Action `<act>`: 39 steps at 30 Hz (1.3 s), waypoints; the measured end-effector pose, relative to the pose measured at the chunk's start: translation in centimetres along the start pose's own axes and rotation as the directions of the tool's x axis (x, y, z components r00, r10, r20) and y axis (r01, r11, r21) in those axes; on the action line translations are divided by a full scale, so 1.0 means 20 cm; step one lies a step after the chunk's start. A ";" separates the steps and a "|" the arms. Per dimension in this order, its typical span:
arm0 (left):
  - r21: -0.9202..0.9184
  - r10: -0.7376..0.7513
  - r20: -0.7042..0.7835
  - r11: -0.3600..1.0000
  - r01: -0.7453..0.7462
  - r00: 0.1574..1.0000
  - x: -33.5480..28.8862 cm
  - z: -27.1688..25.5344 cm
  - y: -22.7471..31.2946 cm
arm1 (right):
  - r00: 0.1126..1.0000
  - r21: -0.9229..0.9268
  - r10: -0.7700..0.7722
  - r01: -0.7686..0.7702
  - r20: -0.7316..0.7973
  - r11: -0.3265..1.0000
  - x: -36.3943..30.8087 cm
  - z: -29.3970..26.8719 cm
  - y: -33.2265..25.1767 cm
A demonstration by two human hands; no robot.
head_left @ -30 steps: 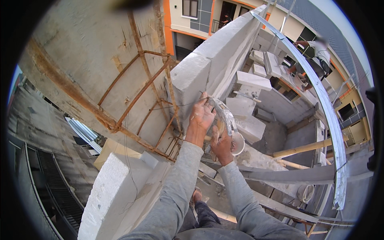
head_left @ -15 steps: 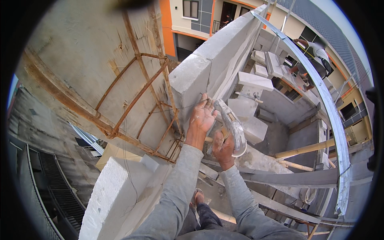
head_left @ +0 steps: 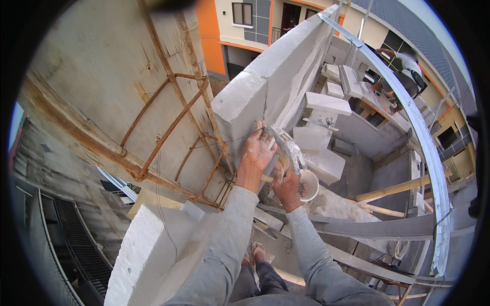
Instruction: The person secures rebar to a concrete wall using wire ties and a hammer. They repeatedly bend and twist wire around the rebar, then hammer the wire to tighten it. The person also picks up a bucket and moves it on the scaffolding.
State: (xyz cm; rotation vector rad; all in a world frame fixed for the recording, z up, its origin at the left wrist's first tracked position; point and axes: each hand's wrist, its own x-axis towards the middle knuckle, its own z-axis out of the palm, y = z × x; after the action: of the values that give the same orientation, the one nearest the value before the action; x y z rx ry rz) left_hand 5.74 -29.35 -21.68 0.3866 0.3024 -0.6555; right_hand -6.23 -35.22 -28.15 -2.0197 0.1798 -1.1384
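Note:
My left hand point(head_left: 258, 150) is raised palm up beside the end of a pale block wall point(head_left: 245, 97), its fingers stretched and slightly bent. A thin dark wire runs from the rusty rebar cage point(head_left: 168, 132) to these fingers; I cannot tell whether they grip it. Close by on the right, my right hand point(head_left: 287, 186) is closed around a grey, mortar-smeared tool point(head_left: 290, 148) with a curved edge. The fist hides its handle, and its exact kind is unclear. Behind that hand shows a white bucket point(head_left: 309, 184) with small dark bits inside.
A rough white block point(head_left: 140, 250) stands at the lower left. Loose blocks point(head_left: 326, 104) sit beyond the wall. A long metal channel point(head_left: 408, 102) arcs down the right side, near bamboo poles point(head_left: 393, 188). At the upper right another person point(head_left: 408, 76) crouches among the blocks.
The grey tool has tilted and shifted slightly left and down, uncovering more of the white bucket. My left hand stays nearly where it was.

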 end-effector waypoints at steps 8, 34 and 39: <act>0.162 0.000 0.085 0.987 -0.014 0.996 0.04 -0.04 0.00 | 0.993 -0.224 0.076 -0.053 0.094 0.973 0.04 -0.06 0.01; 0.922 0.962 0.162 -0.067 -0.382 0.221 -0.48 -0.08 0.00 | 0.952 -0.015 -0.242 0.249 0.186 0.968 0.09 -0.05 0.07; 0.903 0.914 0.352 -0.274 -0.331 0.203 -0.41 -0.12 0.01 | 0.863 -0.231 -0.496 0.505 0.100 0.832 0.06 -0.05 0.08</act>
State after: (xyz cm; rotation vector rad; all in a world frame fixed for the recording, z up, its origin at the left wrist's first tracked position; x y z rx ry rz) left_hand -0.70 -23.85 -20.47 1.8530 0.0857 0.7659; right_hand -5.92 -37.49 -28.10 -2.3929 -0.2596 -1.4560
